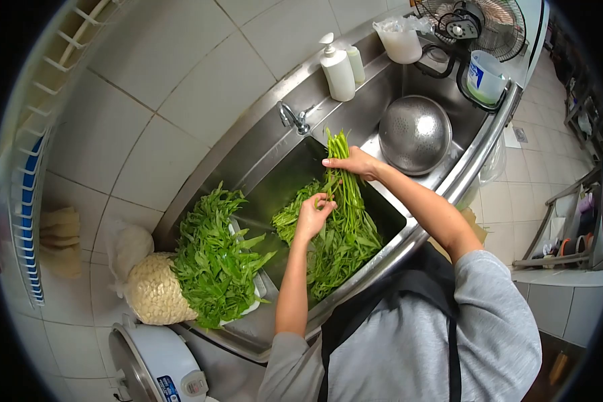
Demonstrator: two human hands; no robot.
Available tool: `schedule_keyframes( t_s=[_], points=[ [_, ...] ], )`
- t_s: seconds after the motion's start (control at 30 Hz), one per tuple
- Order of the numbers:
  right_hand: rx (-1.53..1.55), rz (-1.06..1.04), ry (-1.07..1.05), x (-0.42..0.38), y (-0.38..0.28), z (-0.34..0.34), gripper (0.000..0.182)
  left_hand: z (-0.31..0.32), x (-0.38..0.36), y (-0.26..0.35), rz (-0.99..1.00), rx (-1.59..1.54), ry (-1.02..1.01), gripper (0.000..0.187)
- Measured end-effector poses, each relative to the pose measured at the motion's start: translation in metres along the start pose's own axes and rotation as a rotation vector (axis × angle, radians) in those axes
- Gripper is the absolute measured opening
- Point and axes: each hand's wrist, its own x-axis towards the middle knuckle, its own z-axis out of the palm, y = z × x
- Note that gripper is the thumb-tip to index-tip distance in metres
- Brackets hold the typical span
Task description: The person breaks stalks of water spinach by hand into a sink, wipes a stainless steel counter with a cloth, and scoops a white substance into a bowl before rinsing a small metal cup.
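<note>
My right hand (356,165) is wrapped round the stems of a bunch of long-stemmed leafy greens (345,231), with the cut stem ends poking out above my thumb. The leaves hang down over the water-filled sink basin (261,201). Just below and to the left, my left hand (315,213) is closed in a pinch at the stems of the same bunch; its fingertips are partly hidden. More greens (288,218) lie in the basin beside my left hand. A heap of leafy greens (211,258) is piled on a white tray at the left of the sink.
A faucet (293,119) stands behind the basin. An upturned metal colander (415,134) sits in the right basin. Along the back are a pump bottle (338,70), a white tub (399,41) and a fan (472,27). A bag of pale pieces (157,288) and a rice cooker (157,362) are at left.
</note>
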Motion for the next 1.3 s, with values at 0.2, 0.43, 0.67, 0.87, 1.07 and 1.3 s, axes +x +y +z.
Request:
schedule_keyframes(
  t_s=[0.2, 0.43, 0.67, 0.87, 1.07, 1.3],
  points=[
    [0.028, -0.001, -0.066, 0.004, -0.012, -0.017, 0.033, -0.032, -0.011, 0.016, -0.063, -0.024, -0.06, 0.028],
    [-0.029, -0.072, -0.075, 0.01, -0.024, -0.02, 0.037, -0.048, -0.018, 0.021, -0.079, -0.065, -0.087, 0.031],
    [-0.036, -0.038, -0.051, 0.022, -0.015, -0.01, 0.036, -0.042, -0.013, 0.028, -0.183, -0.187, -0.155, 0.027],
    [-0.156, 0.02, 0.037, 0.011, -0.028, 0.003, 0.03, -0.036, 0.008, 0.022, -0.1, -0.159, -0.099, 0.022],
    [-0.167, 0.052, 0.149, 0.017, -0.026, 0.0, 0.028, -0.034, 0.021, 0.028, -0.086, -0.115, -0.051, 0.021],
    [-0.013, 0.049, 0.062, 0.012, -0.025, -0.008, 0.025, -0.032, 0.03, 0.009, -0.023, -0.173, 0.105, 0.018]
  ],
)
